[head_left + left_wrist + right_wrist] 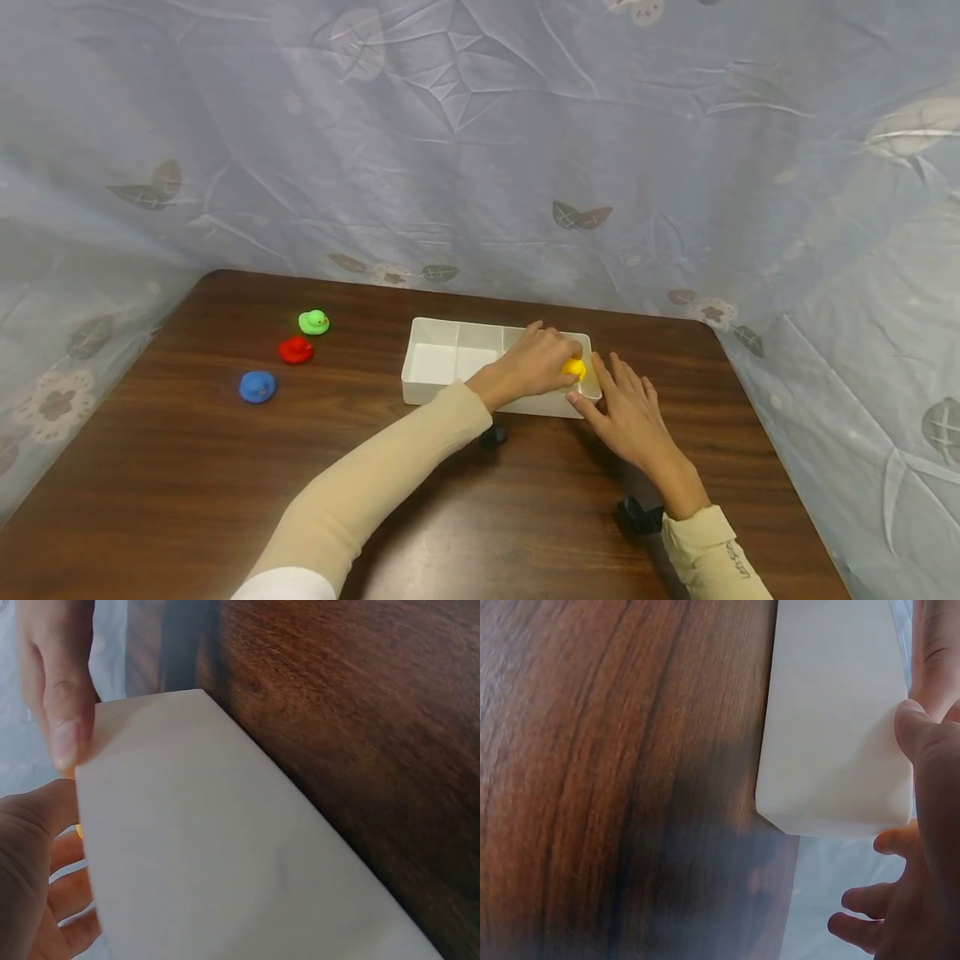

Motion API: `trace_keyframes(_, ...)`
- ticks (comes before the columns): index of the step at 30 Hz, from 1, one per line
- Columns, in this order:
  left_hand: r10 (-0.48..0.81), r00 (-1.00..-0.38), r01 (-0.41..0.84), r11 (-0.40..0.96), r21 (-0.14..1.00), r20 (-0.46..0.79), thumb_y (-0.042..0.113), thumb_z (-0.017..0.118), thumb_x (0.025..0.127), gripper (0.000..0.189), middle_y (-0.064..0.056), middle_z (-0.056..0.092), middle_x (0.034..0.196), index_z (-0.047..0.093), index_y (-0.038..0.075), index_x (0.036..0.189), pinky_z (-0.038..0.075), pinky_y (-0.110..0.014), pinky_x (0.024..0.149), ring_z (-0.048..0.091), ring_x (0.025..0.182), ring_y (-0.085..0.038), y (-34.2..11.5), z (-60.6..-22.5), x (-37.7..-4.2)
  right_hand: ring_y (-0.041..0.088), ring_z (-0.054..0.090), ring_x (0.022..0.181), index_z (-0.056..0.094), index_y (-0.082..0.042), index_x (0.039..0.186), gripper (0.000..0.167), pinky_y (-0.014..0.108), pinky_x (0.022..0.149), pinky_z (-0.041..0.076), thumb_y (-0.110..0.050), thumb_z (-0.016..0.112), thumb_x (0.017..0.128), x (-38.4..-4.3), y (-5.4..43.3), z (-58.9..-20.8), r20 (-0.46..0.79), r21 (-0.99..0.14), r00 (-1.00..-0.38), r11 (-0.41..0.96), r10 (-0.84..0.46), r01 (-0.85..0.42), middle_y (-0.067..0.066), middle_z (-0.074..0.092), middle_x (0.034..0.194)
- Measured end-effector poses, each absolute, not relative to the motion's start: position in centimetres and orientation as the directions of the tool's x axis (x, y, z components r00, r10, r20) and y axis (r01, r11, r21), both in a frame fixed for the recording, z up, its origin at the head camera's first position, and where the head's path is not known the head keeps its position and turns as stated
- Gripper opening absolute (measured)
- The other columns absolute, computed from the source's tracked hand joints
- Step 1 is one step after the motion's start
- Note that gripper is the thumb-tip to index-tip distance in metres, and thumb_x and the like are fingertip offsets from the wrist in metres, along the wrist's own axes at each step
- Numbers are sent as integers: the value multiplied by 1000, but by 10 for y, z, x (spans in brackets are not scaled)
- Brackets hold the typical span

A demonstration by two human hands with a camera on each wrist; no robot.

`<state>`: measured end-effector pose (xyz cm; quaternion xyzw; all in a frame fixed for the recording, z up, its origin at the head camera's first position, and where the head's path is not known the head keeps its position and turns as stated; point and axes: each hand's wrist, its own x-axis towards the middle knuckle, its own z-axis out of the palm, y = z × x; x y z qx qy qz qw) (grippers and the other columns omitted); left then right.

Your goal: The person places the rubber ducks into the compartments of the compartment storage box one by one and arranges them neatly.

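Note:
A white divided box (430, 390) stands on the table. My left hand (534, 360) reaches over its right end, fingers curled around a yellow rubber duck (574, 369). Only bits of yellow show beside the hand in the left wrist view. At the box's right corner, my right hand (633, 417) has its fingers spread and fairly straight. Its thumb (913, 724) rests at the front rim, and the index fingertip lies by the end wall (855, 826). Most of the duck is hidden by the left hand.
Three more rubber ducks sit left of the box: a green duck (313, 322), a red duck (296, 350) and a blue duck (257, 387). Patterned cloth (465, 167) hangs behind the brown wooden table (480, 517) and along its sides.

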<state>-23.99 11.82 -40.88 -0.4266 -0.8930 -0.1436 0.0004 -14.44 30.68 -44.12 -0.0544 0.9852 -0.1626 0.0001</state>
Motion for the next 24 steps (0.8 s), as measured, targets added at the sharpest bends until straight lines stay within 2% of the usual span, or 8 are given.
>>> trace_keyframes(4,764,-632,766,594,245,126,33,74,101,26,5,79,101,75,16,121,40,-62,125,72,102,-15,121,-413,-240,56,22,160,22,-9,171,90,81,124,13,-67,47,106,-144,307,-442,15,-324,-994,940,-109,-108,31,15,176)
trace_keyframes(6,761,-637,762,600,243,123,33,73,102,32,2,79,120,73,16,130,38,-61,127,71,117,-20,122,-415,-239,56,22,160,22,-10,171,90,81,124,13,-67,47,106,-144,307,-443,16,-325,-994,939,-108,-108,31,16,176)
trace_keyframes(8,754,-646,756,611,235,120,33,72,103,38,-1,73,139,70,17,137,36,-59,129,66,132,-23,122,-417,-239,56,22,160,22,-10,171,89,81,124,14,-67,47,106,-144,307,-443,19,-326,-994,939,-108,-108,31,17,175)
trace_keyframes(11,745,-655,751,625,210,126,31,71,104,37,-2,65,152,70,18,139,35,-55,130,58,143,-26,121,-420,-239,55,23,160,22,-10,171,89,80,124,14,-67,47,106,-145,307,-443,20,-328,-994,939,-105,-105,31,19,175)
trace_keyframes(16,733,-662,749,637,182,158,24,69,105,25,-1,73,136,76,17,128,38,-55,128,64,133,-24,119,-420,-239,55,24,160,22,-10,171,90,80,124,15,-67,47,106,-145,308,-443,21,-330,-995,938,-100,-101,31,21,175)
trace_keyframes(24,701,-707,705,688,171,94,12,62,107,25,-1,79,123,78,18,125,37,-63,126,67,124,-27,125,-414,-235,54,24,160,22,-10,171,89,80,124,15,-66,48,106,-145,307,-443,20,-352,-995,931,-99,-100,29,22,175)
